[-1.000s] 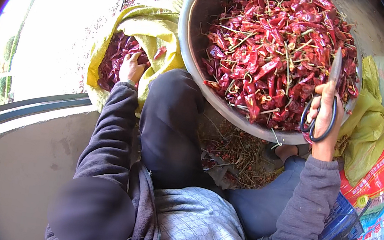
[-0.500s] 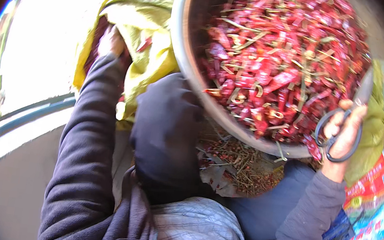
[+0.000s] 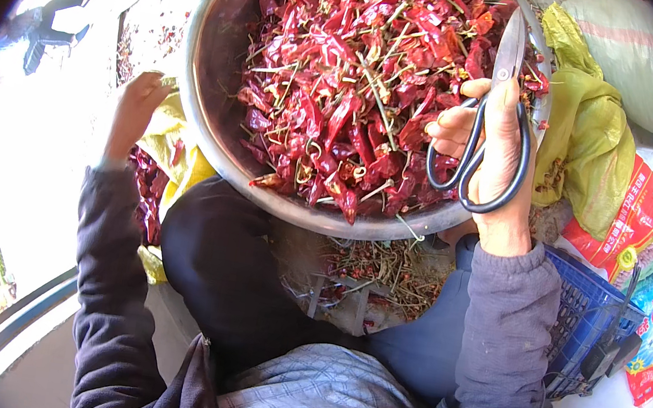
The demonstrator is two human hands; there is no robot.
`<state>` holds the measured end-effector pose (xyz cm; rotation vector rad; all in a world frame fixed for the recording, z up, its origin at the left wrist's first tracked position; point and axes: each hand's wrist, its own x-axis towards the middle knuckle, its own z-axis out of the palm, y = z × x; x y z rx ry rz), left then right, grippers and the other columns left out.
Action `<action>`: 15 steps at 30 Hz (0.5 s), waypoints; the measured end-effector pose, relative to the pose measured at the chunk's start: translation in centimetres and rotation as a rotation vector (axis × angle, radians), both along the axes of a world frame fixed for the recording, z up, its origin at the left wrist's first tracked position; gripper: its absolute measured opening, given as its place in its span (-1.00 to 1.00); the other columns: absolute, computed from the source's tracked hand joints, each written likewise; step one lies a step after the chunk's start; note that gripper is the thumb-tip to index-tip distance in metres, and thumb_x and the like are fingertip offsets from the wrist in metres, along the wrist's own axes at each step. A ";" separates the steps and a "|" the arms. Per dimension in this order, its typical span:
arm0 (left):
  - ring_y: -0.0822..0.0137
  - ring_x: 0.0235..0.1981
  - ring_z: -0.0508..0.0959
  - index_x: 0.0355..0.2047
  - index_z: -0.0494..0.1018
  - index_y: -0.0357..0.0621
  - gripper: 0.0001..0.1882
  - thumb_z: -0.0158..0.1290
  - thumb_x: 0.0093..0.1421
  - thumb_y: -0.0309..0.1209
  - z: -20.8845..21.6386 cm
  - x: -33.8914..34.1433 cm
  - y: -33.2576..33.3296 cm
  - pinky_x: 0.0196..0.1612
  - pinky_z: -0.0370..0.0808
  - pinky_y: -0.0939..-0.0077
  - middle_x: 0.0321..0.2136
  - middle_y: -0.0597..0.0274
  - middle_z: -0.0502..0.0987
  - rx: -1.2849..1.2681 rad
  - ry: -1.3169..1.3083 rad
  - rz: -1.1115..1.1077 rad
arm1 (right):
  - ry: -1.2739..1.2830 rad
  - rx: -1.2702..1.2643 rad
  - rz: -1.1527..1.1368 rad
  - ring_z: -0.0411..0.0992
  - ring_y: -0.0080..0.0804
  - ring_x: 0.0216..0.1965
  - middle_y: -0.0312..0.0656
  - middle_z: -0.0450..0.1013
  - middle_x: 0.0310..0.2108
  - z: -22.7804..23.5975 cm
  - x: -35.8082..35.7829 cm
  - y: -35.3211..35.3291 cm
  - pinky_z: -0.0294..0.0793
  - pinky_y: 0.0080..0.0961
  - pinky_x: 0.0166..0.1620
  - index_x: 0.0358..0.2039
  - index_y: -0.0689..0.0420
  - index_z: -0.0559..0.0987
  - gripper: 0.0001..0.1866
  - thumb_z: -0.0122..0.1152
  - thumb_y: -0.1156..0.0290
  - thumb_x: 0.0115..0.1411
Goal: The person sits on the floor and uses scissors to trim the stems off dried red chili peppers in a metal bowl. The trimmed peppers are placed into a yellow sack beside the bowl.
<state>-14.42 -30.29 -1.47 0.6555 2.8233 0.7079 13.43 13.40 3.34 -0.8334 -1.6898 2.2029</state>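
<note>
My right hand (image 3: 500,166) holds black-handled scissors (image 3: 510,50), fingers and thumb about the loops. Their blades are together and point away from me, over the right side of a large metal basin (image 3: 228,40). Dried red chilies (image 3: 358,100) with pale stems are heaped in this basin. At the left, my left hand (image 3: 137,106) has its fingers curled at the upper edge of a yellow woven sack (image 3: 192,164), pinching the fabric. More dried chilies (image 3: 148,196) show in the sack's mouth, below my left wrist.
Cut stems and debris (image 3: 391,276) lie on the floor between my legs. To the right are a blue plastic basket (image 3: 578,314), a red and blue printed bag (image 3: 633,222), a second yellow sack (image 3: 601,151) and a full white sack (image 3: 640,48).
My left hand has come up out of the sack to its edge. The right hand and scissors have moved left, nearer the basin's middle. The view has shifted, too.
</note>
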 end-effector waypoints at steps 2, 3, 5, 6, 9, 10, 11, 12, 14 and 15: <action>0.11 0.02 0.59 0.23 0.41 -0.21 -0.39 0.18 0.30 -0.10 -1.2 -3.1 7.2 0.08 0.48 0.33 0.06 -0.13 0.57 0.101 -0.225 -0.039 | 0.074 -0.106 0.008 0.63 -0.31 -0.21 -0.08 0.61 -0.32 -0.1 0.3 0.3 0.61 -0.42 -0.12 -0.08 0.26 0.50 -0.19 0.16 -0.38 0.22; 0.06 0.06 0.58 0.28 0.37 -0.18 -0.34 0.18 0.29 -0.06 -2.2 -4.8 10.4 0.12 0.47 0.30 0.08 -0.13 0.56 0.187 -0.284 -0.102 | 0.098 -0.163 0.012 0.62 -0.30 -0.13 -0.06 0.61 -0.26 -0.1 0.4 0.5 0.59 -0.40 -0.06 -0.06 0.26 0.50 -0.18 0.16 -0.40 0.21; 0.02 0.15 0.53 0.34 0.30 -0.13 -0.25 0.18 0.27 0.00 -5.2 -7.8 15.8 0.20 0.43 0.24 0.14 -0.16 0.52 0.026 -0.132 -0.088 | 0.016 0.084 0.147 0.53 -0.25 0.09 -0.10 0.58 -0.02 0.0 0.9 1.3 0.43 -0.25 0.21 0.17 0.11 0.39 -0.21 -0.10 -0.38 0.34; -0.01 0.19 0.50 0.35 0.29 -0.11 -0.24 0.18 0.26 0.03 -6.8 -9.2 17.6 0.24 0.39 0.23 0.16 -0.18 0.50 -0.030 -0.091 -0.089 | 0.100 0.082 0.198 0.54 -0.28 0.06 -0.13 0.58 -0.05 0.0 1.2 1.3 0.44 -0.27 0.20 0.17 0.12 0.39 -0.22 -0.13 -0.38 0.35; -0.06 0.27 0.43 0.36 0.29 -0.07 -0.23 0.14 0.27 0.08 -11.8 -12.5 20.0 0.31 0.31 0.25 0.22 -0.21 0.44 -0.001 -0.210 0.086 | 0.112 0.030 0.179 0.55 -0.40 -0.09 -0.24 0.56 -0.20 0.3 2.3 1.6 0.52 -0.37 0.07 0.15 0.17 0.40 -0.24 -0.20 -0.33 0.40; -0.06 0.27 0.43 0.34 0.31 -0.08 -0.26 0.11 0.29 0.07 -13.7 -13.2 20.8 0.31 0.31 0.26 0.21 -0.19 0.46 0.080 -0.266 0.109 | 0.114 0.032 0.167 0.55 -0.41 -0.11 -0.25 0.56 -0.22 0.4 2.5 1.9 0.53 -0.40 0.04 0.14 0.17 0.40 -0.24 -0.20 -0.33 0.40; -0.05 0.26 0.44 0.32 0.34 -0.09 -0.30 0.09 0.31 0.06 -15.4 -13.5 21.2 0.31 0.31 0.27 0.20 -0.17 0.47 0.151 -0.320 0.140 | 0.106 0.025 0.154 0.55 -0.43 -0.14 -0.26 0.55 -0.24 0.4 2.7 2.1 0.54 -0.43 0.01 0.13 0.18 0.41 -0.24 -0.21 -0.33 0.41; -0.03 0.21 0.47 0.23 0.44 -0.14 -0.43 0.02 0.38 -0.01 -16.3 -14.0 21.3 0.29 0.33 0.30 0.17 -0.08 0.50 -0.050 -0.244 -0.090 | 0.114 0.020 0.138 0.55 -0.44 -0.16 -0.27 0.55 -0.26 0.5 2.7 2.3 0.54 -0.45 -0.01 0.11 0.17 0.42 -0.25 -0.20 -0.33 0.40; 0.06 0.04 0.56 0.09 0.54 -0.16 -0.55 0.01 0.40 -0.10 -16.9 -13.8 20.7 0.12 0.45 0.33 0.02 0.01 0.58 -0.115 -0.153 -0.243 | 0.117 -0.034 0.101 0.56 -0.44 -0.19 -0.28 0.55 -0.28 0.6 2.3 2.4 0.55 -0.47 -0.05 0.07 0.15 0.44 -0.30 -0.22 -0.29 0.43; 0.14 -0.06 0.59 0.05 0.56 -0.14 -0.58 0.03 0.39 -0.11 -16.3 -13.5 20.1 0.01 0.49 0.34 -0.07 0.07 0.61 -0.135 -0.243 -0.194 | 0.117 -0.116 0.075 0.57 -0.43 -0.20 -0.28 0.55 -0.29 0.7 1.9 2.4 0.55 -0.46 -0.06 0.05 0.14 0.44 -0.32 -0.23 -0.28 0.44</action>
